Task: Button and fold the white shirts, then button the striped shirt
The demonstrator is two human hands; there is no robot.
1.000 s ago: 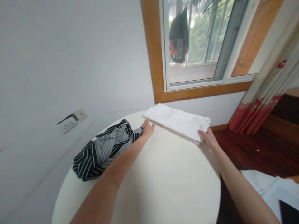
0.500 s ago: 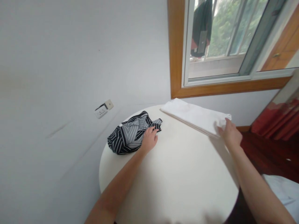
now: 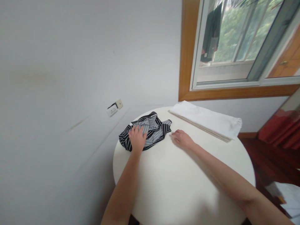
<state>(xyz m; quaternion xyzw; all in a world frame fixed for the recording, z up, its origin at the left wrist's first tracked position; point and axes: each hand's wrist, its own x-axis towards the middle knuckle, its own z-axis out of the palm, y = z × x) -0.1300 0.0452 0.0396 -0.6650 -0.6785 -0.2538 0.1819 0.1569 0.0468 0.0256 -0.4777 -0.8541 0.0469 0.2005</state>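
A crumpled black, grey and white striped cloth (image 3: 154, 129) lies at the far left of a round white table (image 3: 182, 187). My left hand (image 3: 136, 138) rests on top of it, fingers spread flat. Just to the right of the striped cloth, my right hand (image 3: 182, 138) lies low over the tabletop with fingers stretched toward the cloth's edge and nothing in it. A folded white cloth (image 3: 208, 120) sits at the table's far right edge, apart from both hands.
A pale wall with a socket (image 3: 113, 108) stands behind the table. A wood-framed window (image 3: 187, 62) is at the upper right, with a dark garment (image 3: 211, 31) hanging outside. A red curtain (image 3: 281, 128) and dark wood floor (image 3: 264, 159) lie to the right.
Both hands left the folded white cloth and moved left. My left hand went onto the striped cloth; my right hand crossed the table to beside it. The view turned left.
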